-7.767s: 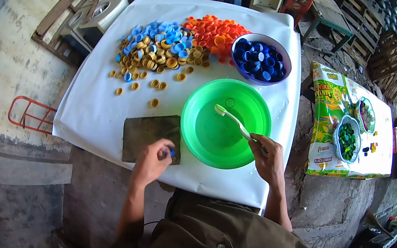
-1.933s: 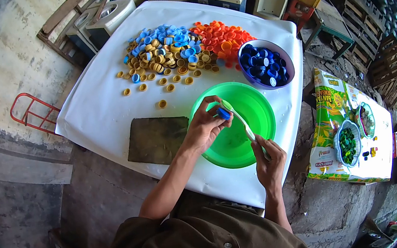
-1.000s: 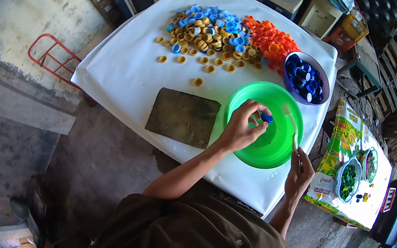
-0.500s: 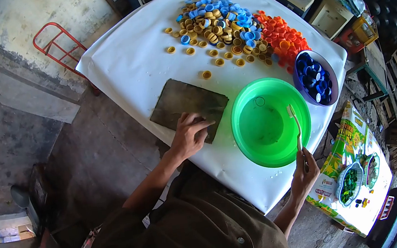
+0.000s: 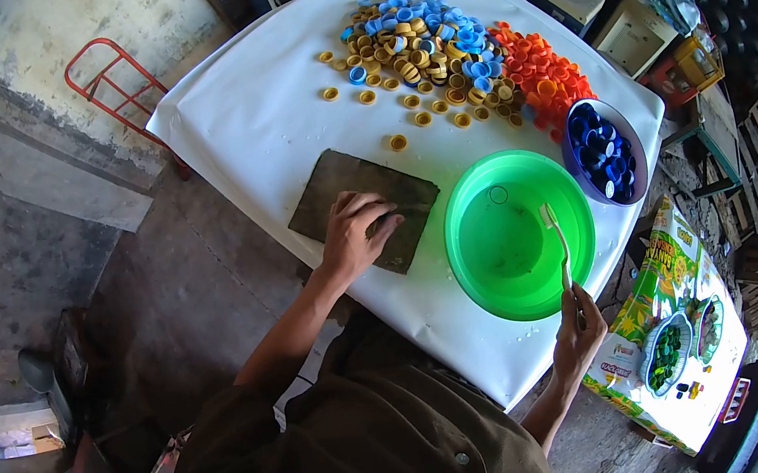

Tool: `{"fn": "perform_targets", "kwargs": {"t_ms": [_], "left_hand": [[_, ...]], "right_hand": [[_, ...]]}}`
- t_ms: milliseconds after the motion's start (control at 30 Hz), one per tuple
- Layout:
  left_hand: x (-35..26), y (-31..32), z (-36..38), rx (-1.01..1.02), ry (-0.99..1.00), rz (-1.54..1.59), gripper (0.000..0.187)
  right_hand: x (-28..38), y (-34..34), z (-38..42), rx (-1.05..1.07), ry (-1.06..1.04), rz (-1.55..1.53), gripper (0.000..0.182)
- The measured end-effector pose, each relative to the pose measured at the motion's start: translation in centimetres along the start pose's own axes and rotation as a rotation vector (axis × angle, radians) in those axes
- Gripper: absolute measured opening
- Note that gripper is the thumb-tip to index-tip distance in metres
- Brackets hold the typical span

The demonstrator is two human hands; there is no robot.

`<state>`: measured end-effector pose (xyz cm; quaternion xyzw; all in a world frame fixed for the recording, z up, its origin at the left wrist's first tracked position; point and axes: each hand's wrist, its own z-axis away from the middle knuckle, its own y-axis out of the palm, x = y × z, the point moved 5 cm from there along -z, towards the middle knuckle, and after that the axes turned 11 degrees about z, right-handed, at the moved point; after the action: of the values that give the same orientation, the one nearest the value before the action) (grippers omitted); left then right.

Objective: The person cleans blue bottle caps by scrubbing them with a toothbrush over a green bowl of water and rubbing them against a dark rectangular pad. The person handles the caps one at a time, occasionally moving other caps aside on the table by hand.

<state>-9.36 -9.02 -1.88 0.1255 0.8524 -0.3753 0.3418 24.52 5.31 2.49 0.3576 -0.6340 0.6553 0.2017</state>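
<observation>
My right hand (image 5: 579, 330) grips a toothbrush (image 5: 560, 246) by the lower handle. Its bristle head points up over the inside of a green basin (image 5: 460, 269), which holds what looks like shallow water. My left hand (image 5: 356, 237) hovers over or rests on a dark flat rectangular slab (image 5: 320, 191) left of the basin. Its fingers are curled in toward the thumb; whatever they hold, if anything, is hidden. Beyond the slab, yellow caps (image 5: 398, 142) and light blue caps (image 5: 405, 15) lie in a mixed pile, with orange caps (image 5: 549, 75) heaped beside them.
A purple bowl (image 5: 638, 154) of dark blue caps touches or nearly touches the basin's right side. White sheeting (image 5: 238, 111) covers the table. At lower right, a second surface (image 5: 707, 404) carries baskets of green pieces. A red hand truck (image 5: 118, 89) leans by the wall.
My left hand has risen slightly across the slab, its fingers curling in more. The toothbrush head has shifted a little left over the basin, still in my right hand.
</observation>
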Motion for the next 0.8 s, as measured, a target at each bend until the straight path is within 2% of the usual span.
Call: {"fn": "perform_targets", "kwargs": {"t_ms": [33, 133, 267, 400, 467, 633, 667, 800], "left_hand": [[-0.7, -0.2, -0.3, 0.000, 0.032, -0.071, 0.016], [1.4, -1.2, -1.3, -0.197, -0.055, -0.185, 0.014], [4.6, -1.2, -1.2, -0.095, -0.057, -0.091, 0.024], [2.3, -1.1, -1.7, -0.087, -0.005, -0.224, 0.034], [4.4, -1.2, -1.9, -0.099, -0.070, -0.135, 0.037], [4.6, -2.9, -3.1, -0.160, -0.202, 0.051, 0.041], [4.0, -3.5, -3.3, -0.120, -0.107, -0.063, 0.043], [5.8, -3.2, -1.9, -0.037, -0.097, -0.133, 0.040]], "right_hand": [[-0.1, 0.1, 0.0, -0.002, 0.003, -0.003, 0.027], [-0.4, 0.5, 0.1, -0.032, -0.114, -0.020, 0.030], [-0.7, 0.5, 0.2, -0.010, -0.078, -0.012, 0.030], [-0.4, 0.5, 0.1, -0.001, -0.088, -0.018, 0.030], [-0.3, 0.6, 0.1, 0.000, -0.102, -0.032, 0.030], [0.0, 0.4, 0.1, 0.042, -0.082, -0.008, 0.030], [-0.1, 0.4, 0.0, 0.040, -0.084, 0.001, 0.030], [0.5, 0.7, -0.1, 0.060, -0.067, -0.015, 0.029]]}}
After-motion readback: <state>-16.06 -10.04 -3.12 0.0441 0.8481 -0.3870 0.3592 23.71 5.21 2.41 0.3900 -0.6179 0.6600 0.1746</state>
